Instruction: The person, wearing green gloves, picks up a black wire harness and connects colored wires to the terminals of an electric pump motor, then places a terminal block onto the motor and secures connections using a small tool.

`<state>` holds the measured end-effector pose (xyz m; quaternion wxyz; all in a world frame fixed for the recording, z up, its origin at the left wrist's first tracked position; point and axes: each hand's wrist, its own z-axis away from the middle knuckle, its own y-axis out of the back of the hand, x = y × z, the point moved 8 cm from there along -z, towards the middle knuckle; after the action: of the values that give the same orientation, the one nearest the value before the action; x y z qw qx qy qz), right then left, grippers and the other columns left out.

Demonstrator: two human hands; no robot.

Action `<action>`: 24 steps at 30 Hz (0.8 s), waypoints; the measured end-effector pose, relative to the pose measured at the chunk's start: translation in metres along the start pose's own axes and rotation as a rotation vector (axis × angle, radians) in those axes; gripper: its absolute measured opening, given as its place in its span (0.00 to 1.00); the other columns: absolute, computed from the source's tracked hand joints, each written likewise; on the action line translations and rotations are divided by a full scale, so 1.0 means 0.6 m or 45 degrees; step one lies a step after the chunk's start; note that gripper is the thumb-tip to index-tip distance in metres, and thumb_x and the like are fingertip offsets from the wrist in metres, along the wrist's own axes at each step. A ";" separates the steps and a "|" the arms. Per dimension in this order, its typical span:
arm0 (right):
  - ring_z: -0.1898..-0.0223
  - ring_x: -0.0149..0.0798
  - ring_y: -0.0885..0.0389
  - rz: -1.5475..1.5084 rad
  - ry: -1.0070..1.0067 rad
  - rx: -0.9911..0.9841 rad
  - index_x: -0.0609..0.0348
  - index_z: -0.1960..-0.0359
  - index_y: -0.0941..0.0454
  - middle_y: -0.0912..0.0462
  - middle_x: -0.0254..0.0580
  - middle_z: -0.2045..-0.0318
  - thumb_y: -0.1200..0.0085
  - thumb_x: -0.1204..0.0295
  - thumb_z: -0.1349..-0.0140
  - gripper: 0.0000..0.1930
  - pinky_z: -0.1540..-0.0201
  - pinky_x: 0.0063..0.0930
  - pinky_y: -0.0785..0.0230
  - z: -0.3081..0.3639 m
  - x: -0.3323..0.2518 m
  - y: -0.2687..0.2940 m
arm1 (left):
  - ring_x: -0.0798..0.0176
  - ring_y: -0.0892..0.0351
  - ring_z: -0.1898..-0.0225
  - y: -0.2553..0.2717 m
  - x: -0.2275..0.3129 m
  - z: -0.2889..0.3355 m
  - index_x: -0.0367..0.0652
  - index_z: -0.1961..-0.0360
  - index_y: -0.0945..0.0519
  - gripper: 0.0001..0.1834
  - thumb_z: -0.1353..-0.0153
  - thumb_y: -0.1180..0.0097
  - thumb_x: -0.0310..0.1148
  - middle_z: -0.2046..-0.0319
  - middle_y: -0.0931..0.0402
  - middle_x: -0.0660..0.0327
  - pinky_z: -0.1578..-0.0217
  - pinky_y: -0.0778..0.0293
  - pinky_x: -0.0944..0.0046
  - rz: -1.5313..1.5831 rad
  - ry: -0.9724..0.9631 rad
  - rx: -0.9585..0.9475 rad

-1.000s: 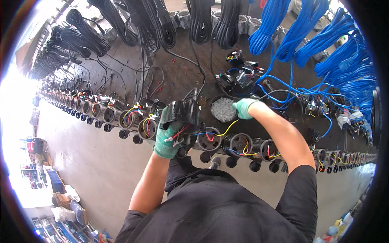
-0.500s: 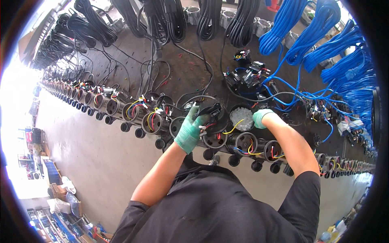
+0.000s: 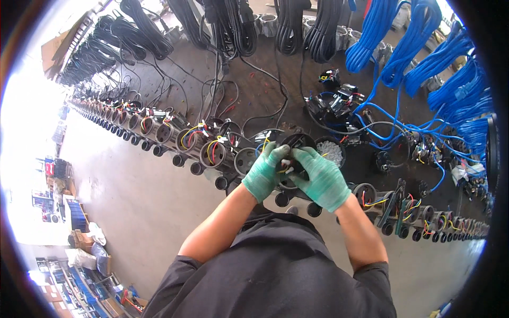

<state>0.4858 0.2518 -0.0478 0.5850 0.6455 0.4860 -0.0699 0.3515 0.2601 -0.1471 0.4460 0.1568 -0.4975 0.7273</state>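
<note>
Both my hands wear green gloves and meet over the near edge of the bench. My left hand [image 3: 263, 174] grips a black round cover [image 3: 298, 141] with wires on it. Against its wires, my right hand [image 3: 324, 181] is closed with fingertips pinched; the exact thing between them is hidden. Small white wire connectors [image 3: 288, 170] show between the two hands. Just beyond my right hand stands a round black tub [image 3: 333, 152] of small whitish pieces.
Black motor housings [image 3: 213, 152] with coloured wires line the bench edge both ways. Green-handled pliers [image 3: 392, 208] rest over the housings at right. Black cable coils [image 3: 244, 32] and blue cable coils [image 3: 371, 37] hang along the far side. Wired switch parts [image 3: 339, 100] lie mid-bench.
My right hand has come left from beside the tub to the wires at my left hand. The view has shifted slightly, and the pliers now show at right.
</note>
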 end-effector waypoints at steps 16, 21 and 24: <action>0.59 0.39 0.12 -0.735 -0.266 0.717 0.57 0.49 0.16 0.14 0.40 0.53 0.36 0.84 0.38 0.16 0.58 0.31 0.21 0.066 0.015 0.064 | 0.60 0.16 0.47 -0.028 -0.016 0.035 0.49 0.34 0.23 0.35 0.32 0.38 0.62 0.46 0.17 0.63 0.46 0.18 0.55 0.051 0.041 -0.015; 0.61 0.48 0.17 0.094 0.198 0.418 0.54 0.45 0.16 0.18 0.44 0.58 0.28 0.78 0.49 0.26 0.58 0.39 0.20 0.063 -0.086 0.059 | 0.56 0.18 0.44 -0.019 -0.025 0.042 0.49 0.40 0.20 0.28 0.28 0.42 0.60 0.46 0.18 0.59 0.40 0.21 0.50 0.129 0.071 -0.090; 0.59 0.49 0.19 0.307 0.204 0.367 0.54 0.51 0.13 0.18 0.42 0.64 0.28 0.74 0.48 0.20 0.57 0.39 0.22 0.044 -0.091 0.042 | 0.57 0.18 0.46 -0.007 -0.045 0.024 0.49 0.40 0.20 0.26 0.26 0.43 0.58 0.48 0.18 0.59 0.39 0.22 0.52 0.357 0.033 -0.067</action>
<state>0.4878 0.2043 -0.0025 0.4500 0.7796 0.4353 -0.0167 0.3667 0.2349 -0.1566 0.3504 0.0644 -0.5276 0.7712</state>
